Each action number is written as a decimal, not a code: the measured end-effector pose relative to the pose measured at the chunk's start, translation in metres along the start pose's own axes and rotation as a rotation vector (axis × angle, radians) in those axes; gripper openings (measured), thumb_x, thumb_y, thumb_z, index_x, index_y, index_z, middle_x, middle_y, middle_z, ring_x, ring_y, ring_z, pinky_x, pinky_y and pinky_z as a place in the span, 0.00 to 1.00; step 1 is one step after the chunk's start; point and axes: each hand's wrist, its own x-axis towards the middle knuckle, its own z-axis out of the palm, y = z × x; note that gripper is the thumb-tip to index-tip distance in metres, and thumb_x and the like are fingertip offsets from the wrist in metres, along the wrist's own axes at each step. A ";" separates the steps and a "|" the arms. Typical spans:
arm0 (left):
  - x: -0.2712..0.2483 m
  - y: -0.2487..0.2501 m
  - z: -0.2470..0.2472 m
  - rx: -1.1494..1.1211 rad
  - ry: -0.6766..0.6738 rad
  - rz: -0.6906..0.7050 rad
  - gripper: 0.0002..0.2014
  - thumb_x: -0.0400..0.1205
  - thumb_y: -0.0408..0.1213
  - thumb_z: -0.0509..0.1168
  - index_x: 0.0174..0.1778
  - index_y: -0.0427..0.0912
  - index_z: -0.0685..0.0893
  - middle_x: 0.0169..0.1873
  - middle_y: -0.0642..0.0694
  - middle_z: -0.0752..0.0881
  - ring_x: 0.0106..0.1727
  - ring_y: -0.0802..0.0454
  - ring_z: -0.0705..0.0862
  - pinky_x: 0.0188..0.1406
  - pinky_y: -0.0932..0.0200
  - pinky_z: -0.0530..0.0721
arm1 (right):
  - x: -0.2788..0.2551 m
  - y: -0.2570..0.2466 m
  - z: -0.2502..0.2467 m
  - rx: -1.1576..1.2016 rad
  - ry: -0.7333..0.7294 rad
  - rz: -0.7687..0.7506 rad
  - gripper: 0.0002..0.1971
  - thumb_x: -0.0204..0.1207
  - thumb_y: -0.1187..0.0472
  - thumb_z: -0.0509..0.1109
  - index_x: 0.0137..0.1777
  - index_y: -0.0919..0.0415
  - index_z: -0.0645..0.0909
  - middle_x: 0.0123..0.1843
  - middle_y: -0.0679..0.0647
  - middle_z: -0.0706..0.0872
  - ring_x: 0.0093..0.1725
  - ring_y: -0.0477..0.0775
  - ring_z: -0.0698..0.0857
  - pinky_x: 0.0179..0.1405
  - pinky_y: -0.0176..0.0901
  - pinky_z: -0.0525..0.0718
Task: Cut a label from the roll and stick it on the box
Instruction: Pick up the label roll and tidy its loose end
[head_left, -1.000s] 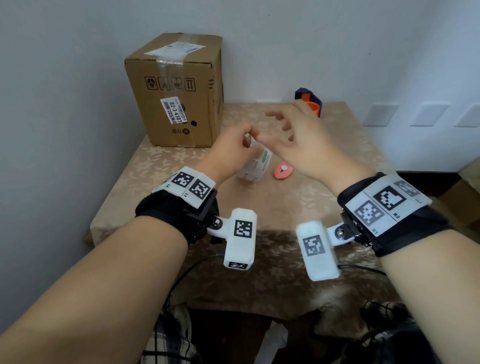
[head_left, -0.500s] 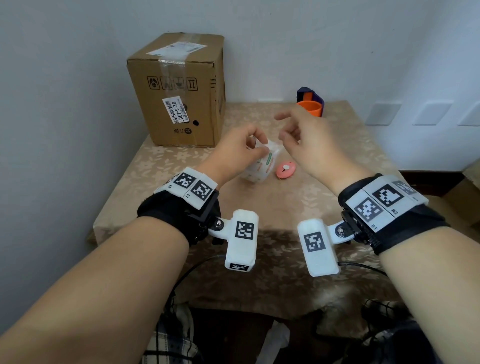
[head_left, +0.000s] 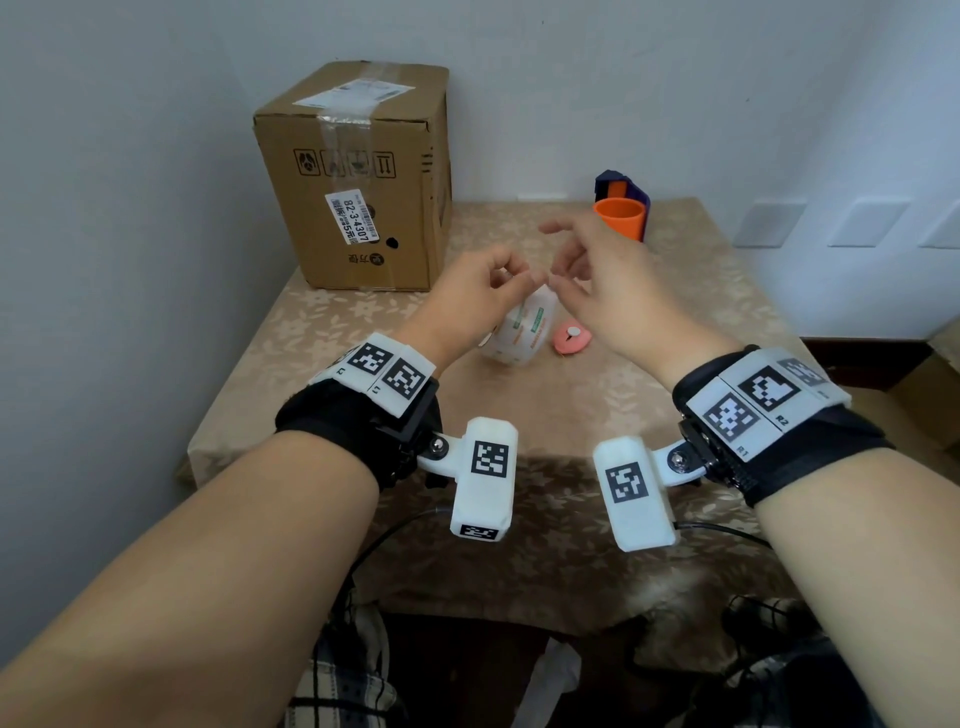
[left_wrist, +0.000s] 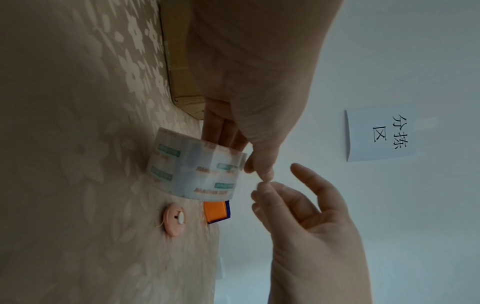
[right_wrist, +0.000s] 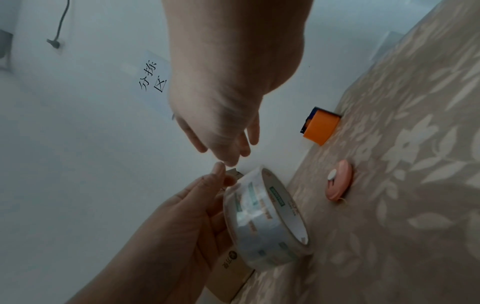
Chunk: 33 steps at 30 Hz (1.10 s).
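Note:
A roll of clear printed label tape (head_left: 519, 332) stands on edge on the table. My left hand (head_left: 511, 278) grips it, fingers curled behind it and thumb at its top edge (right_wrist: 262, 222). My right hand (head_left: 566, 265) hovers just right of the left thumb, its loosely curled fingertips (left_wrist: 261, 186) almost touching the thumb above the roll (left_wrist: 192, 170). I see nothing held between them. A small loose tab of tape sticks up by the left thumb in the right wrist view. The taped cardboard box (head_left: 358, 182) stands at the back left, apart from both hands.
A small round pink cutter (head_left: 571, 338) lies on the tablecloth (head_left: 519, 415) just right of the roll. An orange cup (head_left: 621, 218) with a blue holder behind it stands by the back wall. The wall runs close along the left side.
My right hand drew back a little from the left hand, then came in again to the left thumb. The left hand has kept hold of the roll, now tilted slightly.

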 end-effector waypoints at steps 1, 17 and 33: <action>0.000 0.000 0.000 0.003 0.000 -0.003 0.09 0.82 0.42 0.66 0.38 0.42 0.80 0.33 0.36 0.80 0.34 0.46 0.77 0.36 0.50 0.76 | 0.001 -0.001 -0.001 0.006 0.019 0.005 0.22 0.74 0.70 0.66 0.68 0.59 0.73 0.42 0.53 0.82 0.44 0.53 0.83 0.50 0.53 0.83; 0.003 -0.003 -0.007 -0.004 -0.021 -0.047 0.07 0.77 0.35 0.72 0.39 0.49 0.80 0.41 0.40 0.80 0.41 0.49 0.81 0.42 0.55 0.80 | 0.003 -0.006 0.001 -0.162 -0.096 -0.039 0.13 0.74 0.74 0.62 0.56 0.67 0.83 0.57 0.63 0.81 0.52 0.60 0.83 0.55 0.53 0.81; 0.005 0.000 -0.002 0.260 -0.034 0.064 0.09 0.79 0.37 0.69 0.49 0.50 0.74 0.38 0.53 0.78 0.34 0.60 0.78 0.30 0.67 0.75 | 0.007 -0.019 -0.008 -0.255 -0.176 0.079 0.16 0.77 0.68 0.66 0.64 0.62 0.82 0.57 0.66 0.82 0.57 0.63 0.82 0.53 0.47 0.76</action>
